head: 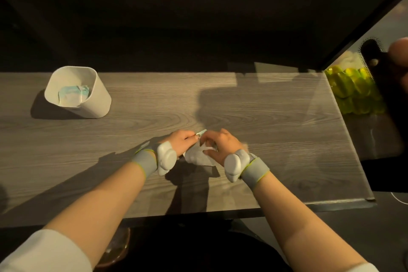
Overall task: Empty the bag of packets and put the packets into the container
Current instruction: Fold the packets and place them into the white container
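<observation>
— What's nearest to us?

— Two bare forearms coming in over the table (276,121), each with a grey wrist strap and a white rounded device on the back of the wrist. The left hand (181,140) and the right hand (220,145) meet close together at the middle of the tabletop.

— And the bag?

— The bag (198,158) is a small, crumpled thing of thin whitish plastic, sitting between and just under the two hands. The right hand's fingers are closed on its upper folds. The left hand pinches a small pale packet (202,132) between thumb and fingertip; only a sliver of it sticks up between the hands, pale with a greenish edge, though the picture is too soft there for me to be sure of the colour.

— Where's the container?

— Farther back and well off to the left: a white container (97,99) with rounded corners, standing on the grey wood-grain top. Inside lies a heap of packets (72,95), white with light blue-green patches.

— Anything else?

— Beyond the table's right end, something glossy and yellow-green (353,90), blurred.
</observation>
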### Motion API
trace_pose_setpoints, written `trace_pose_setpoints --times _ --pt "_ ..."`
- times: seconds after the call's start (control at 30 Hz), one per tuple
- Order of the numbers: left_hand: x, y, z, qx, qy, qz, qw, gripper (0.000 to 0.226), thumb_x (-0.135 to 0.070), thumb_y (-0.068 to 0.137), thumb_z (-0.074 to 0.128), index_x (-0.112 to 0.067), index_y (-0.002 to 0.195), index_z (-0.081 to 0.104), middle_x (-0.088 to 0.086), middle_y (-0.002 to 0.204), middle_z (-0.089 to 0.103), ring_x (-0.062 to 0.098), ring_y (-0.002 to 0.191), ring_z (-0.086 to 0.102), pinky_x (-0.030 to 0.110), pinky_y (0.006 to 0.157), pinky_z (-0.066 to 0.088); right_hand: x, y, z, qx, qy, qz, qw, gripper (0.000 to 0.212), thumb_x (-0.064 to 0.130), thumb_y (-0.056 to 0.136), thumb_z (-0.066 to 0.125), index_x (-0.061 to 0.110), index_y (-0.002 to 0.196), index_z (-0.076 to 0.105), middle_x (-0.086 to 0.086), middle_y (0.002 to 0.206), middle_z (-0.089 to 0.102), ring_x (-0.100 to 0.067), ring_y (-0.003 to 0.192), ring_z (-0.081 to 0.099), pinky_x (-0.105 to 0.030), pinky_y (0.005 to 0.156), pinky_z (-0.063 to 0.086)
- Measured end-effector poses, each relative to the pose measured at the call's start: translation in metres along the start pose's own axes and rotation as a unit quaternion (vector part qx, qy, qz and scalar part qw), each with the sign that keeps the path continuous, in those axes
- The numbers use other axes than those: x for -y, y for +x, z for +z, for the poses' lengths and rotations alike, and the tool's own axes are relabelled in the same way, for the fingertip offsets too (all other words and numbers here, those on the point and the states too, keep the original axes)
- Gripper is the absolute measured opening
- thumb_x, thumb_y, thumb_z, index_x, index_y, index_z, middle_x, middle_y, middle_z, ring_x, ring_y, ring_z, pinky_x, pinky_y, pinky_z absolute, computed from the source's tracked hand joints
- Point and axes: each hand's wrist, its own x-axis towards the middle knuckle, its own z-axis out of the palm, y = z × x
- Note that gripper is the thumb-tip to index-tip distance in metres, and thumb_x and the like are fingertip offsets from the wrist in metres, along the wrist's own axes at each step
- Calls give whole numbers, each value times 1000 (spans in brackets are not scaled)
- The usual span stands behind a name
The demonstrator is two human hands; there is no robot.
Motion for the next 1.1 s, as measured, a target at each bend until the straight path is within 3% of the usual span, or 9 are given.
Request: trace_pose_setpoints --times 0.17,0.23,0.37,0.53,0.67,0.77,0.83,0.97,1.1 --pt "0 -5 0 47 13 36 998 34 -17 82 66 -5 113 56 2 97 56 16 92 53 24 78 40 -6 -7 -3 -134 132 55 981 37 3 77 64 5 113 55 0 95 53 -7 66 46 -26 70 39" --pt "-1 -6 1 42 66 48 996 40 -13 80 68 -6 116 52 4 101 57 20 95 54 22 75 37 -16 -14 -8 -157 111 115 975 38 6 79 63 6 115 54 -7 109 58 -11 79 58 -28 75 44" --pt "-2 -5 4 12 130 82 988 35 -14 82 64 -7 114 52 10 110 60 27 102 55 23 73 32 -24 -17 -7 -58 60 261 962 49 15 80 66 4 123 44 -19 126 49 -40 111 56 -39 88 47" --pt "9 -14 -15 -123 111 182 969 21 -2 75 60 -5 95 53 10 90 49 24 80 47 22 63 30 -20 -13 -3 -105 114 290 945 23 18 81 66 6 100 61 -9 87 62 -32 96 63 -30 74 46" --pt "30 -24 -32 -241 297 216 899 33 -2 66 67 -15 89 47 12 87 56 32 81 56 37 63 50 -15 -10 -6 -180 193 290 920 15 18 82 67 8 92 68 -1 78 57 -21 79 56 -19 64 36" --pt "43 -33 -27 -218 382 156 884 42 -7 55 78 -13 87 51 9 85 57 31 79 60 37 56 54 -4 5 -5 -185 264 260 910 14 17 83 66 5 91 68 -3 76 57 -16 75 52 -13 48 37" --pt "47 -37 -22 -167 361 118 910 41 -23 64 76 -12 96 53 10 100 54 31 96 55 42 71 51 6 23 -3 -173 310 244 902 10 16 84 66 12 75 62 0 64 54 -18 70 51 -8 41 36" --pt "48 -42 -24 -201 214 75 953 51 -31 68 73 -12 112 53 9 122 46 30 115 42 38 91 36 26 64 -3 -156 304 242 908 25 19 85 62 20 62 52 -1 64 54 -21 73 53 -26 63 42" --pt "50 -36 -37 -155 194 52 967 71 -17 71 69 -13 134 36 10 133 38 31 123 35 32 104 25 38 83 -6 -121 169 262 943 23 23 84 59 9 103 58 -15 111 59 -31 109 53 -30 90 41"
